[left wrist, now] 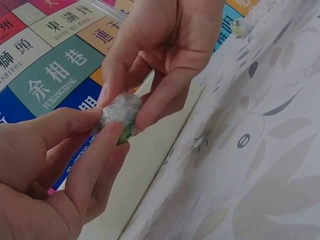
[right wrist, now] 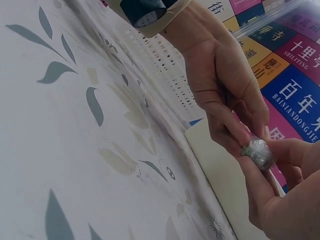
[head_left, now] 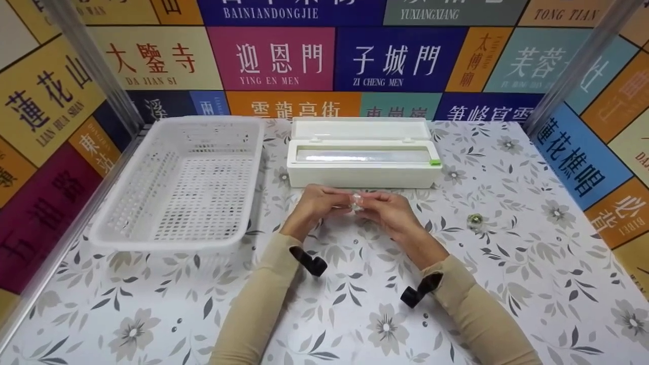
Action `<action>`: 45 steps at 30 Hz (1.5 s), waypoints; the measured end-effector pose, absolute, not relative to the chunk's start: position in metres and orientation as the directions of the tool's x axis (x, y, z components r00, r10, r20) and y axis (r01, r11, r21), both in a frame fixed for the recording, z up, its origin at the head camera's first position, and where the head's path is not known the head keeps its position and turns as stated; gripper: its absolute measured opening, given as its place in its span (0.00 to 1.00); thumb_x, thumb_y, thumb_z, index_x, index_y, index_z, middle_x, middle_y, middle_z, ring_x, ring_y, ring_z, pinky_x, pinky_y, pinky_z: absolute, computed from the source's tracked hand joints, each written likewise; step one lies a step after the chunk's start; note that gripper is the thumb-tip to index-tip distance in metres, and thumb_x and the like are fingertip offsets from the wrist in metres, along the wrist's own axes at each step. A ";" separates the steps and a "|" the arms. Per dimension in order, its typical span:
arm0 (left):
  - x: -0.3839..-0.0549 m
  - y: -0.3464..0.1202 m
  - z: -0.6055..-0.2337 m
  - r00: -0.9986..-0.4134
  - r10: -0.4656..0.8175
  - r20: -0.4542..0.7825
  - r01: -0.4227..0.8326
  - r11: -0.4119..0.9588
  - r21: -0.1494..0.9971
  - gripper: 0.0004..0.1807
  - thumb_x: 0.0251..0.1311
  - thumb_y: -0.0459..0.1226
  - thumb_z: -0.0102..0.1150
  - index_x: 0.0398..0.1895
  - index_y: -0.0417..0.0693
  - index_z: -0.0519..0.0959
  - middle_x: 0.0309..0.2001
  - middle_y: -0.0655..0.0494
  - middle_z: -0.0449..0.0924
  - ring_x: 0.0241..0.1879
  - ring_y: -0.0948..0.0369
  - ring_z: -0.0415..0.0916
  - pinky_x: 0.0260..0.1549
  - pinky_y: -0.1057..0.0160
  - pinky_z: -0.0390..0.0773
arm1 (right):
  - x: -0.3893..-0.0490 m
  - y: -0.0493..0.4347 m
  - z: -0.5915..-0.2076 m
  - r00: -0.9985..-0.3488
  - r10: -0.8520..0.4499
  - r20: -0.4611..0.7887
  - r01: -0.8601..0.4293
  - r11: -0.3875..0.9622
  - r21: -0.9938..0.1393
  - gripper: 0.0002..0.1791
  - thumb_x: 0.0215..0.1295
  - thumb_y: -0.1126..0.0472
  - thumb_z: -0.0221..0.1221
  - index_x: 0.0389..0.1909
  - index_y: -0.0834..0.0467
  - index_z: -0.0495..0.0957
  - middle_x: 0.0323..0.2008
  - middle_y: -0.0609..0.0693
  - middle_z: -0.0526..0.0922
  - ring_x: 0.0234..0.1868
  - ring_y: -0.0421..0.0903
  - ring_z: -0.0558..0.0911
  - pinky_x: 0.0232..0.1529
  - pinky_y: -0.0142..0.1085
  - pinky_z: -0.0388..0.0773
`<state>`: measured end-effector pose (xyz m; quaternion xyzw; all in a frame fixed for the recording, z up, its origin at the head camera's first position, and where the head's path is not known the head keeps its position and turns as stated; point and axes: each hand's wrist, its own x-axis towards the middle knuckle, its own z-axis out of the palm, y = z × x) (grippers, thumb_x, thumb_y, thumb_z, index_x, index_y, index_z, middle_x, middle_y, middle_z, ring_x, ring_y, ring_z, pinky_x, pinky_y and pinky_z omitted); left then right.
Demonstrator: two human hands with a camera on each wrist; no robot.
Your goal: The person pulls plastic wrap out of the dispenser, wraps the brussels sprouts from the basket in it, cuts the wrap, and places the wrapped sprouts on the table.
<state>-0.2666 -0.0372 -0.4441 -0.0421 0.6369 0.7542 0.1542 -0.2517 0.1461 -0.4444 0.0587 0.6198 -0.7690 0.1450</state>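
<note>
A small round green item wrapped in clear plastic film (left wrist: 116,112) is pinched between the fingertips of both hands. My left hand (head_left: 320,200) grips it from the left and my right hand (head_left: 389,210) from the right, just in front of the white film box. Crumpled film covers most of its surface, with green showing at the lower side in the left wrist view. What the green item is, I cannot tell. On the table to the right lies a second small green bundle in clear film (head_left: 475,221), apart from both hands.
The white film box (head_left: 364,176) stands at the back middle, its lid (head_left: 360,129) raised, a film roll (head_left: 367,155) inside and a green tab at its right end. A white plastic basket (head_left: 167,243) stands at left. Printed panels border the flowered tabletop (head_left: 329,314).
</note>
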 end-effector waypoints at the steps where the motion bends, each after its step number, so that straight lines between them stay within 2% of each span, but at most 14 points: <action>1: -0.267 -0.037 -0.444 -0.949 0.182 -0.257 -0.284 -0.140 0.949 0.13 0.56 0.25 0.67 0.46 0.29 0.84 0.47 0.37 0.87 0.40 0.54 0.89 0.50 0.57 0.87 | -0.252 0.148 -0.443 -0.949 -0.161 -0.272 0.299 -0.180 -0.937 0.11 0.61 0.69 0.67 0.45 0.63 0.84 0.39 0.49 0.89 0.38 0.46 0.90 0.59 0.49 0.82; 5: -0.264 -0.034 -0.437 -0.949 0.217 -0.228 -0.268 -0.173 0.948 0.15 0.58 0.26 0.67 0.49 0.29 0.83 0.48 0.37 0.86 0.40 0.55 0.89 0.49 0.60 0.87 | -0.250 0.156 -0.432 -0.951 -0.184 -0.249 0.275 -0.131 -0.952 0.15 0.64 0.68 0.66 0.50 0.66 0.81 0.38 0.46 0.88 0.39 0.43 0.89 0.55 0.40 0.86; 8: -0.260 -0.028 -0.430 -0.945 0.246 -0.217 -0.266 -0.189 0.945 0.17 0.62 0.31 0.66 0.51 0.29 0.81 0.50 0.33 0.84 0.44 0.48 0.88 0.46 0.60 0.88 | -0.248 0.165 -0.422 -0.962 -0.179 -0.208 0.227 -0.094 -0.969 0.16 0.65 0.68 0.64 0.52 0.67 0.78 0.40 0.46 0.85 0.42 0.41 0.87 0.53 0.34 0.86; 11: -0.258 -0.023 -0.428 -0.921 0.299 -0.251 -0.311 -0.175 0.934 0.19 0.65 0.37 0.64 0.54 0.31 0.80 0.51 0.30 0.83 0.46 0.45 0.87 0.43 0.59 0.89 | -0.246 0.176 -0.418 -0.970 -0.166 -0.176 0.190 -0.074 -0.979 0.16 0.66 0.69 0.63 0.53 0.68 0.76 0.42 0.48 0.82 0.44 0.41 0.86 0.54 0.33 0.85; 13: -0.258 -0.018 -0.430 -0.898 0.331 -0.291 -0.356 -0.154 0.922 0.19 0.67 0.40 0.63 0.54 0.35 0.81 0.50 0.31 0.84 0.43 0.45 0.88 0.40 0.59 0.89 | -0.245 0.182 -0.420 -0.975 -0.147 -0.165 0.174 -0.053 -0.983 0.16 0.65 0.68 0.64 0.52 0.67 0.76 0.42 0.48 0.81 0.44 0.40 0.86 0.53 0.32 0.85; 16: -0.260 -0.012 -0.432 -0.867 0.363 -0.341 -0.410 -0.131 0.903 0.20 0.68 0.44 0.62 0.54 0.38 0.82 0.45 0.38 0.87 0.35 0.53 0.89 0.35 0.60 0.90 | -0.244 0.189 -0.424 -0.983 -0.130 -0.132 0.134 -0.003 -0.991 0.18 0.65 0.65 0.65 0.53 0.68 0.76 0.42 0.48 0.80 0.43 0.40 0.86 0.52 0.31 0.85; 19: -0.264 -0.005 -0.429 -0.848 0.366 -0.385 -0.451 -0.113 0.885 0.20 0.67 0.46 0.63 0.52 0.39 0.83 0.41 0.42 0.89 0.31 0.56 0.88 0.34 0.60 0.90 | -0.242 0.196 -0.429 -0.988 -0.121 -0.093 0.084 0.077 -0.993 0.21 0.64 0.63 0.67 0.54 0.67 0.77 0.43 0.47 0.81 0.44 0.39 0.84 0.50 0.29 0.85; 25: -0.269 0.013 -0.420 -0.847 0.348 -0.402 -0.468 -0.129 0.874 0.16 0.60 0.39 0.70 0.45 0.36 0.85 0.41 0.40 0.89 0.29 0.58 0.88 0.39 0.58 0.89 | -0.238 0.215 -0.424 -0.989 -0.145 -0.008 -0.016 0.164 -0.986 0.20 0.65 0.57 0.67 0.52 0.65 0.80 0.44 0.43 0.84 0.47 0.37 0.84 0.52 0.28 0.84; 29: -0.270 0.028 -0.416 -0.848 0.381 -0.367 -0.454 -0.168 0.875 0.14 0.62 0.33 0.67 0.47 0.32 0.83 0.45 0.37 0.87 0.33 0.57 0.88 0.42 0.58 0.89 | -0.238 0.234 -0.415 -0.986 -0.167 0.026 -0.048 0.130 -0.990 0.17 0.67 0.56 0.65 0.49 0.63 0.82 0.40 0.41 0.86 0.43 0.37 0.86 0.51 0.29 0.85; 33: -0.268 0.042 -0.412 -0.856 0.410 -0.313 -0.416 -0.188 0.890 0.15 0.61 0.30 0.66 0.49 0.30 0.82 0.48 0.36 0.86 0.37 0.55 0.88 0.44 0.57 0.89 | -0.240 0.254 -0.408 -0.979 -0.197 0.056 -0.083 0.129 -0.988 0.19 0.67 0.60 0.65 0.52 0.69 0.79 0.39 0.41 0.87 0.42 0.37 0.86 0.49 0.32 0.86; 36: -0.268 0.054 -0.409 -0.870 0.411 -0.273 -0.381 -0.205 0.902 0.15 0.60 0.29 0.66 0.49 0.30 0.82 0.48 0.35 0.86 0.39 0.53 0.89 0.44 0.58 0.89 | -0.242 0.267 -0.403 -0.975 -0.219 0.041 -0.076 0.153 -0.985 0.22 0.66 0.60 0.65 0.55 0.71 0.77 0.41 0.41 0.87 0.43 0.38 0.87 0.51 0.35 0.86; 40: -0.267 0.071 -0.404 -0.885 0.412 -0.217 -0.340 -0.253 0.906 0.15 0.60 0.27 0.66 0.50 0.31 0.83 0.47 0.36 0.86 0.41 0.49 0.89 0.44 0.59 0.89 | -0.243 0.284 -0.395 -0.974 -0.223 -0.028 -0.019 0.202 -0.979 0.23 0.67 0.56 0.65 0.56 0.66 0.78 0.44 0.40 0.86 0.46 0.38 0.86 0.53 0.34 0.85; 45: -0.263 0.092 -0.401 -0.896 0.428 -0.119 -0.244 -0.250 0.937 0.16 0.60 0.28 0.66 0.52 0.33 0.82 0.46 0.43 0.88 0.42 0.50 0.88 0.42 0.60 0.89 | -0.243 0.309 -0.385 -0.966 -0.245 -0.078 -0.004 0.318 -0.948 0.25 0.68 0.52 0.64 0.60 0.62 0.77 0.49 0.37 0.83 0.48 0.37 0.86 0.54 0.34 0.85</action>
